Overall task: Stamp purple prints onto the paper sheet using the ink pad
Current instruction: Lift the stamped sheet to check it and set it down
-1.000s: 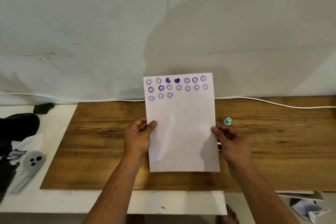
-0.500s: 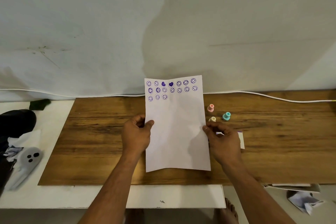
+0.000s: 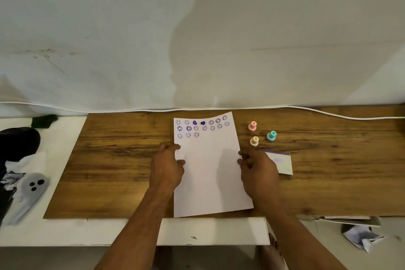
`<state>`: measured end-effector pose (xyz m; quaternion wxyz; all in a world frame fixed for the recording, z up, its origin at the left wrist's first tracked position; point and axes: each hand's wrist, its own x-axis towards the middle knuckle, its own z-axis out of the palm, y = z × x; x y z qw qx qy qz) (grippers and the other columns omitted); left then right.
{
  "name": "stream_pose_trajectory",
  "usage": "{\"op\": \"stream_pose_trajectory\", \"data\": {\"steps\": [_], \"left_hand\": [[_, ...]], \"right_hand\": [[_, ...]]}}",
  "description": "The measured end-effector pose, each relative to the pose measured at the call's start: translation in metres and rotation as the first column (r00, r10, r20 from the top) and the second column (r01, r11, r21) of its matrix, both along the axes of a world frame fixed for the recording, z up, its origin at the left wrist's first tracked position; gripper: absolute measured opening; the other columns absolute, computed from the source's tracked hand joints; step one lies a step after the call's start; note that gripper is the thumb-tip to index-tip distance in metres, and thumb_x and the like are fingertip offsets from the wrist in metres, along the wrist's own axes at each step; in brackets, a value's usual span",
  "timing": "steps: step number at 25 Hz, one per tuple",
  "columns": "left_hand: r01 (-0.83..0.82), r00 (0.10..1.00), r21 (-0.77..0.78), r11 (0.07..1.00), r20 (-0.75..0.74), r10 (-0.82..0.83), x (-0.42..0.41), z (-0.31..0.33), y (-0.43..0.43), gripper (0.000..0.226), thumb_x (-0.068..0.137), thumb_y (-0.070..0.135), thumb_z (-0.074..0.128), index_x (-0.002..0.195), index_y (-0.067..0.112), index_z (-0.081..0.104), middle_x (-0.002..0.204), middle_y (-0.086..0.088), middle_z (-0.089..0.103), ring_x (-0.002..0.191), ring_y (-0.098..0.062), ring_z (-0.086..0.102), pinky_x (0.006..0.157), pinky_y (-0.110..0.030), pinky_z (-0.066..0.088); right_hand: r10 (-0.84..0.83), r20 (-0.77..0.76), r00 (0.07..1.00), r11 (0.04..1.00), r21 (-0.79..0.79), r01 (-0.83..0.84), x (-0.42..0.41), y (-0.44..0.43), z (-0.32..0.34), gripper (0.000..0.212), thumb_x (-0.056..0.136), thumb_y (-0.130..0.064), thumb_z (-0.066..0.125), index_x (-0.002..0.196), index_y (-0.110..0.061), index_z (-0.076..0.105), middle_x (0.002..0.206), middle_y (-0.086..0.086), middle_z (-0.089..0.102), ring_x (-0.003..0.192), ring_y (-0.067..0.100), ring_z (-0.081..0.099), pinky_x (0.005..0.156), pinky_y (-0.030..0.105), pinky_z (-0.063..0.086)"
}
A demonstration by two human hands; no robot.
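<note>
A white paper sheet (image 3: 210, 171) lies nearly flat on the wooden board (image 3: 114, 160), with several purple smiley and heart prints in rows along its far end. My left hand (image 3: 167, 169) grips the sheet's left edge, my right hand (image 3: 257, 171) grips its right edge. Right of the sheet stand three small stamps: a pink stamp (image 3: 252, 126), a cream stamp (image 3: 254, 141) and a teal stamp (image 3: 271, 136). The ink pad (image 3: 282, 163), a white box with a purple patch, lies just behind my right hand, partly hidden by it.
The board rests on a white table (image 3: 65, 232) against a white wall. A white cable (image 3: 328, 114) runs along the back edge. Cloths, a dark object (image 3: 17, 142) and a grey ghost-shaped item (image 3: 32, 186) sit at the left. Crumpled paper (image 3: 361, 237) lies on the floor, lower right.
The sheet was held upright in both hands and has come down onto the board. The stamps and the ink pad, hidden behind it before, are now in sight.
</note>
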<state>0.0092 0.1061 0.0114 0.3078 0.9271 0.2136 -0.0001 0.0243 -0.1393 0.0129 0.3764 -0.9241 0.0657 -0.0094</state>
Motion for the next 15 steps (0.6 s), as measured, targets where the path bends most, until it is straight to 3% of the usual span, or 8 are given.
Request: {"op": "stream_pose_trajectory", "data": {"steps": [3, 6, 9, 15], "left_hand": [[0.041, 0.998, 0.071, 0.997, -0.051, -0.037, -0.002, -0.001, -0.004, 0.044, 0.089, 0.011, 0.076, 0.132, 0.008, 0.068, 0.139, -0.011, 0.058, 0.114, -0.034, 0.066, 0.102, -0.04, 0.052], [0.055, 0.996, 0.091, 0.994, -0.075, -0.048, -0.003, -0.003, -0.006, 0.042, 0.093, 0.014, 0.073, 0.133, 0.006, 0.067, 0.143, -0.012, 0.057, 0.119, -0.032, 0.065, 0.105, -0.037, 0.05], [0.07, 0.994, 0.128, 0.989, -0.092, -0.058, -0.003, -0.005, -0.006, 0.043, 0.096, 0.017, 0.068, 0.137, 0.008, 0.064, 0.146, -0.012, 0.056, 0.123, -0.031, 0.062, 0.107, -0.038, 0.048], [0.121, 0.987, 0.19, 0.974, -0.124, -0.099, -0.011, -0.006, -0.012, 0.047, 0.098, 0.023, 0.062, 0.143, 0.01, 0.058, 0.148, -0.009, 0.052, 0.127, -0.028, 0.059, 0.107, -0.038, 0.048]], "right_hand": [[0.187, 0.003, 0.982, 0.968, -0.172, -0.184, -0.006, 0.002, -0.006, 0.022, 0.095, -0.016, 0.073, 0.116, -0.019, 0.077, 0.119, -0.001, 0.072, 0.094, 0.011, 0.063, 0.08, 0.02, 0.048], [0.325, -0.021, 0.946, 0.898, -0.307, -0.315, -0.013, 0.005, -0.01, 0.024, 0.093, -0.011, 0.072, 0.117, -0.013, 0.078, 0.119, 0.004, 0.074, 0.11, 0.025, 0.061, 0.092, 0.034, 0.053], [0.368, 0.003, 0.93, 0.833, -0.447, -0.328, -0.019, 0.007, -0.012, 0.025, 0.09, -0.012, 0.076, 0.114, -0.012, 0.078, 0.117, 0.006, 0.075, 0.112, 0.028, 0.061, 0.094, 0.038, 0.055], [0.354, -0.071, 0.933, 0.845, -0.404, -0.351, -0.021, 0.006, -0.017, 0.032, 0.096, -0.016, 0.069, 0.128, -0.015, 0.072, 0.135, 0.004, 0.067, 0.124, 0.024, 0.059, 0.101, 0.035, 0.052]]}}
